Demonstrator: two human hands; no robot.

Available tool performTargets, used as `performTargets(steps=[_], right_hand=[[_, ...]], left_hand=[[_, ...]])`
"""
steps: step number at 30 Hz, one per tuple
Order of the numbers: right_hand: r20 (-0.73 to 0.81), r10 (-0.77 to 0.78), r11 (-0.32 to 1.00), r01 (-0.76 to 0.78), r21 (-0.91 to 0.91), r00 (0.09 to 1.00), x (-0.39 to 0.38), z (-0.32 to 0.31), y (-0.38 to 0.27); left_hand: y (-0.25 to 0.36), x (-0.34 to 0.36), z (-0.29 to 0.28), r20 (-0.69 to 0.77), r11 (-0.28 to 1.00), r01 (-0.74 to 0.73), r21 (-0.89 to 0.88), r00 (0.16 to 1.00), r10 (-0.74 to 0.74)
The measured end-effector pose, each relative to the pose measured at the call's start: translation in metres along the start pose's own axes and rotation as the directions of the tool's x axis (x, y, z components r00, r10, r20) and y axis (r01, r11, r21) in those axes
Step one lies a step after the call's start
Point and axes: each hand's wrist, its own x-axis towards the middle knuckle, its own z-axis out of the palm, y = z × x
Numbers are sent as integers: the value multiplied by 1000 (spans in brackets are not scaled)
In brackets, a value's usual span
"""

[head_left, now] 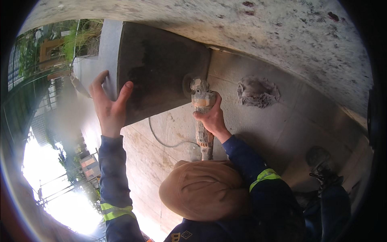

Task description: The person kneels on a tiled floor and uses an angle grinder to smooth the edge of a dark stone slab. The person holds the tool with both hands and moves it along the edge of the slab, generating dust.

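Observation:
My right hand (211,119) is wrapped round the body of a dusty angle grinder (203,101). The grinder's disc (187,84) is at the right part of a dark flat face (157,68) of a block. On the block's left edge rests my left hand (109,107), its fingers spread over the pale side (108,48) and its thumb reaching toward the dark face. A thin grey cable (165,144) curves beside the grinder.
A crumpled grey cloth (258,92) lies right of the grinder. A mottled pale surface (282,36) spans the top. Brown fabric (205,191) bulges at the lower middle, and a dark boot (322,163) stands at the right. Hazy dust (72,117) hangs at the left.

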Motion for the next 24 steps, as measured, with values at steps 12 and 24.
performTargets(steps=[12, 24], right_hand=[[-10, -11, 1000, 11, 17, 1000, 1, 1, -12], [38, 44, 998, -43, -36, 998, 0, -2, -10]], left_hand=[[1, 0, 0, 1, 1000, 8, -3, 1000, -8], [0, -1, -1, 5, 1000, 13, 1, 1000, -13]])
